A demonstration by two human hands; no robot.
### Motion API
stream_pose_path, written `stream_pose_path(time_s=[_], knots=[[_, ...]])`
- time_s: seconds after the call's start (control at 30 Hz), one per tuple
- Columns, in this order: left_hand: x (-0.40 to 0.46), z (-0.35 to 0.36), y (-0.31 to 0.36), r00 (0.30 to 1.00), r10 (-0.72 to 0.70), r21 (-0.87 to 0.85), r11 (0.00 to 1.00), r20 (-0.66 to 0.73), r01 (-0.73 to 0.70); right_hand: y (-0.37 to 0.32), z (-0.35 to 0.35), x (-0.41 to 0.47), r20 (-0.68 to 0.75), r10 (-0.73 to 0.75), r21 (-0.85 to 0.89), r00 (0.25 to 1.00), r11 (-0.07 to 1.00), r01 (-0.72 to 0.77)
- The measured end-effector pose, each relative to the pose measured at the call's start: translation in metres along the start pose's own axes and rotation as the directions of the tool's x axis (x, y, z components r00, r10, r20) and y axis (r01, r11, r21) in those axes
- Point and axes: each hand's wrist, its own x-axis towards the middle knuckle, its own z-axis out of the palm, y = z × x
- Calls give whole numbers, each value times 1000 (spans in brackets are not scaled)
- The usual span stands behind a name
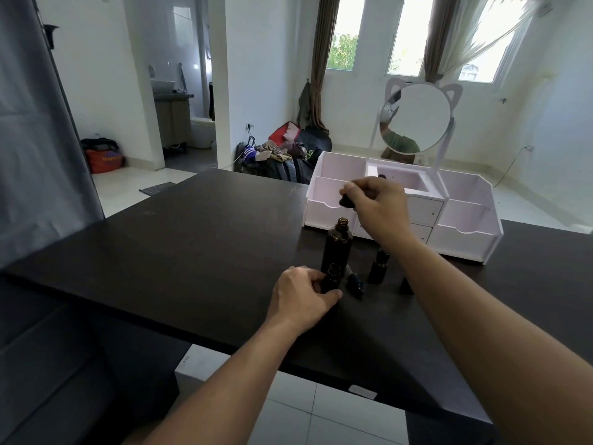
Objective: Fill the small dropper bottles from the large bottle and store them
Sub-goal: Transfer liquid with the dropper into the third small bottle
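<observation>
Two hands are seen at a dark wooden table (192,239): a small dark glass dropper bottle (331,278) is gripped by the left hand (301,300) before the uncapped large dark bottle (337,244), while its black cap (346,200) is pinched above by the right hand (378,207), near a white mirrored organiser (465,216).

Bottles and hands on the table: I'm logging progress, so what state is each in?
Large bottle: upright, uncapped.
Cap: pinched in right hand, above the large bottle.
Small bottle: upright, open, gripped by left hand.
Dropper: lying on table.
Second small bottle: upright, capped.
</observation>
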Motion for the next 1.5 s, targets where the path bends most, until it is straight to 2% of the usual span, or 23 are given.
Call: stream_pose_path(time_s=[0.17, 1.0, 1.13, 1.5], knots=[[1, 1, -1, 1000, 10, 8, 1000, 5, -10, 4, 5, -6, 5, 58, 61, 998, 996, -58], [-1, 1, 0, 1000, 7, 7, 1000, 4, -7, 10, 3, -6, -7, 62, 77, 998, 995, -62], [-1, -1, 1, 1000, -5, 1, 1000, 2, 5, 5, -1, -2, -34, 46, 70, 998, 997, -43], [-1, -2, 5, 1000, 3, 42, 999, 29, -4, -43, -31, 14, -154, -117, 147, 981, 979, 140]])
